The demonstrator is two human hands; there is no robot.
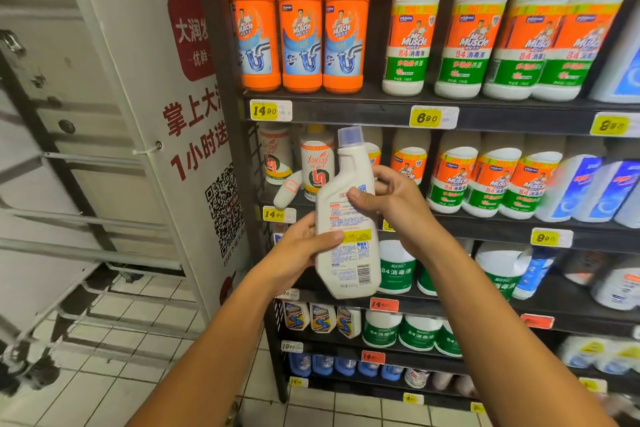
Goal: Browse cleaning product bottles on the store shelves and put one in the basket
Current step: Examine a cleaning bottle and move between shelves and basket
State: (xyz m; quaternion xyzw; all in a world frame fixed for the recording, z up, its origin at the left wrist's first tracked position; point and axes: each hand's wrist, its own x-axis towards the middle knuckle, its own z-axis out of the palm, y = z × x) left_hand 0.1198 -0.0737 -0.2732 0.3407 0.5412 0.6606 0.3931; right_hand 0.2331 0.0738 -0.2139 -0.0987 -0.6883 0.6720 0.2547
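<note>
White plastic bottle [348, 218]: flat-sided, narrow-necked, blue ribbed cap, printed back label with barcode turned to the camera. It is held upright, slightly tilted, in front of the dark metal shelves [485, 111]. Its lower left edge is gripped by the left hand [301, 246], thumb pressed on the label; its shoulder is gripped by the right hand [391, 198], fingers curled behind. Orange bottles [301, 31]: glossy, cylindrical, ranged at the top shelf's left end.
</note>
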